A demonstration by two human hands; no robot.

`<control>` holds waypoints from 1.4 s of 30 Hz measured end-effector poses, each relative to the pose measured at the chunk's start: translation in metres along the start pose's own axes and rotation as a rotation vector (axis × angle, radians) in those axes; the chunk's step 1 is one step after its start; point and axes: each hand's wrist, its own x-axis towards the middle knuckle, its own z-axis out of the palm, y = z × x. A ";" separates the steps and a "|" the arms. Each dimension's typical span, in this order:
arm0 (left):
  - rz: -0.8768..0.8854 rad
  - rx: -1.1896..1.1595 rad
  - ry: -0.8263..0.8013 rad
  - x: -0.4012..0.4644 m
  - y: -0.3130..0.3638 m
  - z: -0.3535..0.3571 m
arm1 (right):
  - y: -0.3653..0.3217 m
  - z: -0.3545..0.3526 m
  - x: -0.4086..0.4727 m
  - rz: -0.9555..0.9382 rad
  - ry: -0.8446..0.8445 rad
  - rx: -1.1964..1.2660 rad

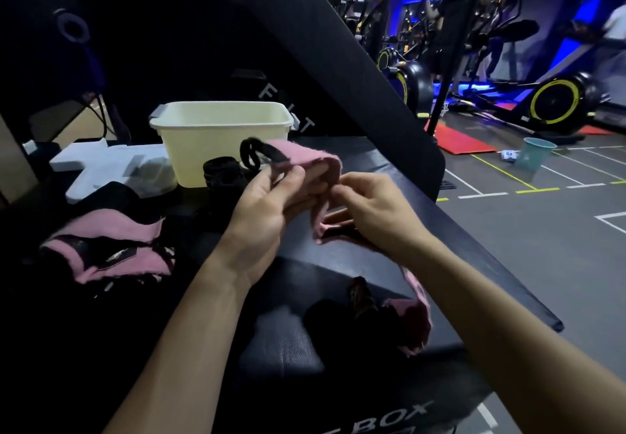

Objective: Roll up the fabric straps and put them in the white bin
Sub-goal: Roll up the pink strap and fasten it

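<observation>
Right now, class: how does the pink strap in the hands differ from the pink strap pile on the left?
The held strap is lifted, gripped by the left hand and right hand; the strap pile lies untouched. The held strap is stretched out, its tail trailing down; the pile is bunched. Both are pink with black.

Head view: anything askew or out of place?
Mostly fine. Both hands, left and right, grip the pink strap; its tail dangles off the box edge. Another strap lies crumpled, unrolled, left of the bin.

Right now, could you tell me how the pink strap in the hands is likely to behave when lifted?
Probably floppy: the pink strap bends over the left hand and its tail droops below the right hand. Likely light, since fingertip pinches carry it. It seems unlikely to slip, being fuzzy fabric.
</observation>
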 end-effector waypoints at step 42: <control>-0.237 0.982 -0.200 0.013 -0.069 -0.014 | 0.086 -0.043 0.135 0.205 -0.109 -0.864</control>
